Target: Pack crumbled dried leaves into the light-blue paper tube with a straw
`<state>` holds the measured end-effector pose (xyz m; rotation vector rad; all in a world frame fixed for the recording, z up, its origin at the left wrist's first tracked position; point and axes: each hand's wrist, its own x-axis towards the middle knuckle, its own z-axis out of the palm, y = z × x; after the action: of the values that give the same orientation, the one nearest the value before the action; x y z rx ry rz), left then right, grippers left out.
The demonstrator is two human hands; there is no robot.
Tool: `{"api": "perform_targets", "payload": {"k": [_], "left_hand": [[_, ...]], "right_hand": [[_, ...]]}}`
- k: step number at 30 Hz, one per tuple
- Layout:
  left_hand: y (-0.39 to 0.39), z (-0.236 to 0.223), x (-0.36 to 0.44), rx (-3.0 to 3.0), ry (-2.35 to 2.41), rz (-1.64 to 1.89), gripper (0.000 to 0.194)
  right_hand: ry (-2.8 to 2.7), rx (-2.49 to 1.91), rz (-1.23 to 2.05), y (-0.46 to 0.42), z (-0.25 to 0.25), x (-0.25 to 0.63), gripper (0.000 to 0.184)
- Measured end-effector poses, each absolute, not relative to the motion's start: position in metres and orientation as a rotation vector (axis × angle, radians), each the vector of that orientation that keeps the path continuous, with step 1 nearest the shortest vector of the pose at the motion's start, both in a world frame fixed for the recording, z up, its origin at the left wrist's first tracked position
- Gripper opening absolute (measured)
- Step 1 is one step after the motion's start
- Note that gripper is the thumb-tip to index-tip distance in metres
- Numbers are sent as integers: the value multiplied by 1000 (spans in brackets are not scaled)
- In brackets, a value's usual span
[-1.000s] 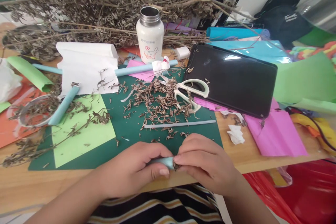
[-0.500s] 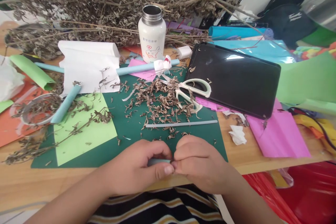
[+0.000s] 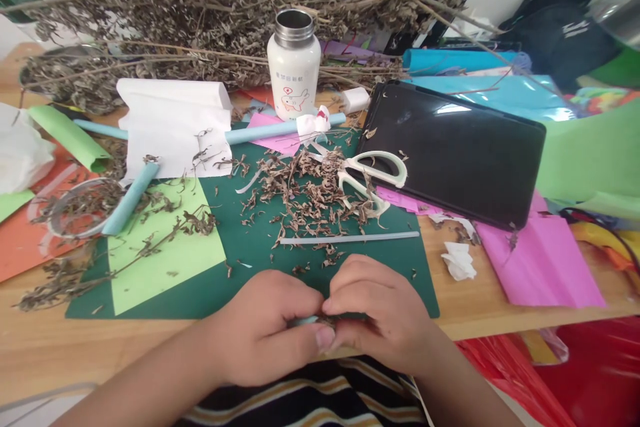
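Observation:
My left hand (image 3: 270, 333) is closed around a light blue paper tube (image 3: 305, 321), mostly hidden by the fingers and thumb. Brown dried leaf bits (image 3: 327, 322) show at the tube's end, where the fingertips of my right hand (image 3: 383, 310) pinch them. Both hands meet over the front edge of a green cutting mat (image 3: 240, 227). Beyond them lie a thin whitish stick (image 3: 350, 237), a heap of crumbled dried leaves (image 3: 310, 187) and cream-handled scissors (image 3: 400, 170) partly under the leaves.
A black tablet (image 3: 455, 147) lies right, a white bottle (image 3: 294, 73) stands behind the leaves. At left are another blue tube (image 3: 133, 197), green paper (image 3: 165, 267) and a bowl of leaves (image 3: 55, 213). Dried branches (image 3: 165, 20) span the back; crumpled tissue (image 3: 459, 260) sits right.
My right fingers have changed from a tight fist to a looser pinch at the tube's end, and less of the tube shows. The view has shifted slightly.

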<state>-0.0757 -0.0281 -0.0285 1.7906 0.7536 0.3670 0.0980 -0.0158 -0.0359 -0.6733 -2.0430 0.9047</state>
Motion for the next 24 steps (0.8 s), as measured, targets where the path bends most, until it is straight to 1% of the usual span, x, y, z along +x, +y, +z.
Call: {"api": "perform_targets", "payload": {"k": [2, 3, 8, 10, 16, 21, 24], "left_hand": [[-30, -30, -75, 1808, 749, 422, 25], [-31, -31, -74, 1825, 750, 455, 24], [-33, -29, -71, 1969, 776, 596, 22], [-32, -28, -70, 2033, 771, 607, 25], [-27, -28, -75, 2320, 740, 351, 48], [-24, -26, -74, 2496, 745, 176, 52], [-23, -27, -73, 2561, 768, 83, 49]], "right_hand": [[-2039, -665, 937, -15, -37, 97, 21], [-2040, -646, 969, -15, -37, 97, 21], [-2043, -519, 1145, -12, -33, 98, 2], [-2082, -511, 1169, -8, -30, 99, 4], [-2092, -484, 1234, -1, -27, 106, 7], [-2255, -695, 1376, 0, -19, 110, 9], [-2339, -814, 1379, 0, -15, 109, 10]]}}
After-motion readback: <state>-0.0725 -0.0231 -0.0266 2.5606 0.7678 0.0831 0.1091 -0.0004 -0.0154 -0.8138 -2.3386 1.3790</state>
